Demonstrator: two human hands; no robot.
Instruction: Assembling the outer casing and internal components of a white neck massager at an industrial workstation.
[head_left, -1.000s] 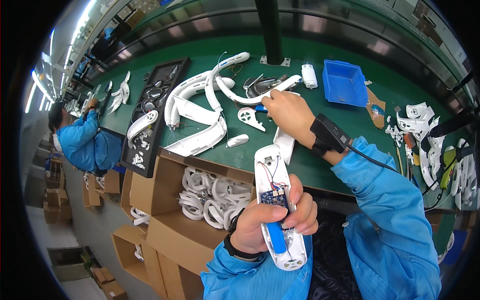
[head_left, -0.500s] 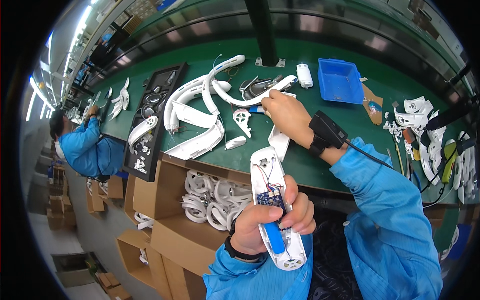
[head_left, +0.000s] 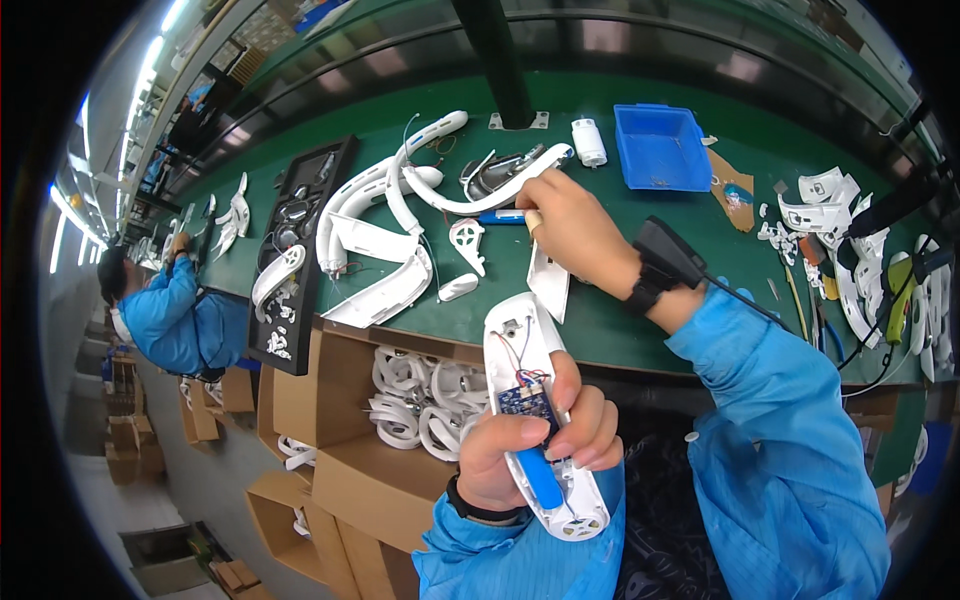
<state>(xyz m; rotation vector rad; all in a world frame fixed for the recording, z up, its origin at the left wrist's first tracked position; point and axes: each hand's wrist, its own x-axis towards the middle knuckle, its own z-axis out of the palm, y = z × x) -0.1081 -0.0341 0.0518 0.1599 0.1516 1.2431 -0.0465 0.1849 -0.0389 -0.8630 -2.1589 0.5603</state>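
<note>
My left hand point(head_left: 545, 435) is closed around a long white plastic housing point(head_left: 515, 320), held tilted in front of the table edge. Inside its open shell are a dark blue circuit board point(head_left: 527, 402), red and black wires and a blue cylindrical battery point(head_left: 541, 478). My right hand point(head_left: 580, 225) reaches over the table with curled fingers. Its fingertips close at the right end of a slim blue object point(head_left: 500, 216); its kind is unclear. A curved white arm piece point(head_left: 510, 190) lies just beyond these fingers. Below them rests a white shell piece point(head_left: 548, 285), partly under the hand.
Curved white parts point(head_left: 350, 215) spread left of my right hand, beside a black tray point(head_left: 275, 335). Farther back are a white cylinder point(head_left: 588, 142) and a blue bin point(head_left: 660, 148). Tools and white pieces lie right. Below, a cardboard box point(head_left: 365, 490) holds white rings; a co-worker point(head_left: 180, 310) sits left.
The whole view has shifted slightly. My right hand has drawn a little to the right along the slim blue object, showing more of it. My left hand still holds the housing.
</note>
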